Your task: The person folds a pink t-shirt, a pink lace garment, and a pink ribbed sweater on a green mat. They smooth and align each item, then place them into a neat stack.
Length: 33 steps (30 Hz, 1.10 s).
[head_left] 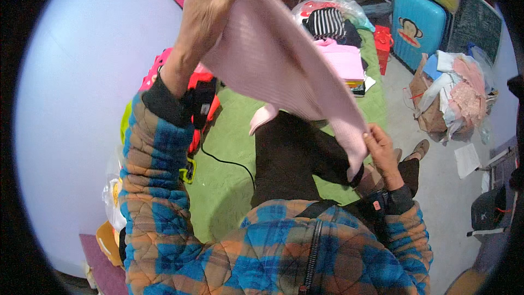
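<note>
A pale pink ribbed knit garment [267,49] is stretched between my two hands, slanting from upper left to lower right. Raised high, my left hand [204,16] is closed around its upper corner. Lower down, my right hand [382,147] pinches the right edge between thumb and fingers. A narrow pink end, perhaps a sleeve, hangs beside my dark trousers [284,158]. Behind the garment sits a stack of folded clothes [341,60] with pink on top. What the cloth covers in the middle is hidden.
Green bedding [229,147] lies under me, crossed by a black cable. Red and black clothing [202,104] is at the left near the wall. To the right stand a blue suitcase [417,27], a red gift bag [383,43] and a bag heaped with clothes [456,93].
</note>
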Available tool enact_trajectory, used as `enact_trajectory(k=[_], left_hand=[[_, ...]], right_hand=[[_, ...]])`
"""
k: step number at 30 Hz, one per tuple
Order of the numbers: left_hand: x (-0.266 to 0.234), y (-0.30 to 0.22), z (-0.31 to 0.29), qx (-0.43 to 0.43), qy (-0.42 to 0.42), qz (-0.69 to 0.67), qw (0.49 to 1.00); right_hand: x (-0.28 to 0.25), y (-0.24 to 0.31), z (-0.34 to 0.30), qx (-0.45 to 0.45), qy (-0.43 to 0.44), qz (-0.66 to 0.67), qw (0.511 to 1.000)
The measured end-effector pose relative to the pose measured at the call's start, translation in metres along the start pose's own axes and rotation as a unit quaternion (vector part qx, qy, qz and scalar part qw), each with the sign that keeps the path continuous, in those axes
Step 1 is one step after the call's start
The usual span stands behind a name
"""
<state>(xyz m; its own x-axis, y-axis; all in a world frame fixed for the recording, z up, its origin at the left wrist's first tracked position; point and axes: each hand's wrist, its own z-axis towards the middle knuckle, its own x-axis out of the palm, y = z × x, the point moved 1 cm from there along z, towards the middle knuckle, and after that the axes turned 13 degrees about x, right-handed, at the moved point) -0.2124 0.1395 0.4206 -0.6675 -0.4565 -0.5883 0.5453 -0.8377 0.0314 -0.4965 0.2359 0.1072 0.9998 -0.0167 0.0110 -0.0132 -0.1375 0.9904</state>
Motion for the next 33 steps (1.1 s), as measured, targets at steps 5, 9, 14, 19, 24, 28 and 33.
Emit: enact_trajectory(k=[5, 9, 14, 19, 24, 28, 33], left_hand=[[-0.002, -0.039, 0.086, 0.076, -0.081, -0.15, 0.982], [-0.031, -0.058, 0.104, 0.18, -0.071, -0.248, 0.949], [-0.087, -0.028, 0.067, 0.095, -0.108, -0.018, 0.989], [-0.096, 0.013, -0.067, -0.148, 0.136, -0.248, 0.948], [-0.071, 0.042, -0.241, -0.375, 0.3, -0.213, 0.851], [-0.06, 0.049, -0.349, -0.488, 0.203, -0.232, 0.817], [-0.052, 0.052, -0.409, -0.56, 0.063, -0.303, 0.768]], right_hand=[[-0.075, 0.048, -0.028, -0.112, -0.143, 0.0, 0.983], [-0.113, 0.071, -0.062, -0.138, -0.136, 0.006, 0.981], [-0.123, 0.078, -0.091, -0.091, -0.001, 0.005, 0.996], [-0.102, 0.076, -0.098, 0.038, 0.164, -0.113, 0.979], [-0.044, 0.041, -0.068, 0.119, 0.313, -0.25, 0.909], [0.007, -0.002, -0.051, 0.161, 0.372, -0.238, 0.883], [0.025, -0.032, -0.056, 0.208, 0.417, -0.206, 0.86]])
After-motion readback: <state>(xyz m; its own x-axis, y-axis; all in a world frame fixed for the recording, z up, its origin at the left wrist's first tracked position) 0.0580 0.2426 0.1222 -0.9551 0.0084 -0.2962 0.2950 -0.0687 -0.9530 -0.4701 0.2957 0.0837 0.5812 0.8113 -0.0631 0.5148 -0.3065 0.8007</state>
